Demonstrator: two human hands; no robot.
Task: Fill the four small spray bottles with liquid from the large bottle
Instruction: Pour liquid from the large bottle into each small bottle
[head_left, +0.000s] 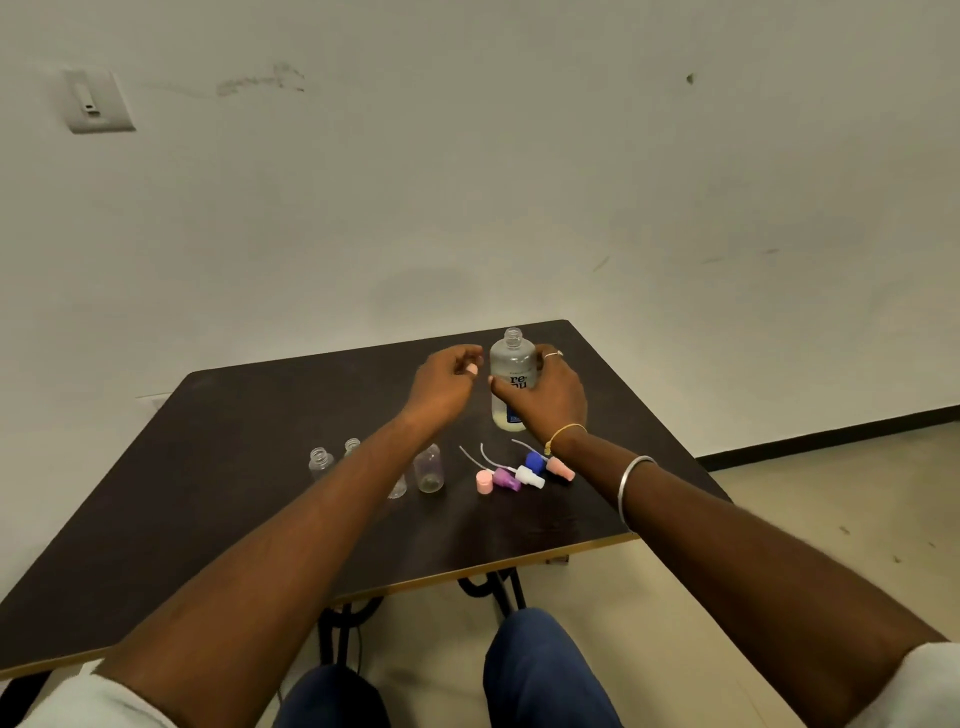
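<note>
- Right hand (545, 395) is clamped round the big bottle (511, 358), thumb on the label side and the other fingers round the far side; a ring shows on one finger.
- Left hand (447, 382) hovers just left of that bottle with its fingers curled; something pale shows at the fingertips, and I cannot tell whether it grips anything.
- Nearest, two knees in blue trousers (540, 670) sit under the bench (208, 509) edge.
- Both forearms stretch over the dark bench top; the right one carries a silver bangle (631, 483) and a yellow thread at the wrist.
- Four small bottles (429, 467) stand uncapped at mid-bench: two left of the left forearm, one partly hidden behind it, one just right of it.
- Right of them lie the spray heads (531, 477), purple, white, blue and pink, bunched together with thin tubes pointing away; a pink cap (484, 482) stands beside them.
- Farther back, the big bottle stands upright on the bench, its threaded neck open, pale liquid showing at its base.
- Behind is a white wall with a switch plate (96, 101) at upper left.
</note>
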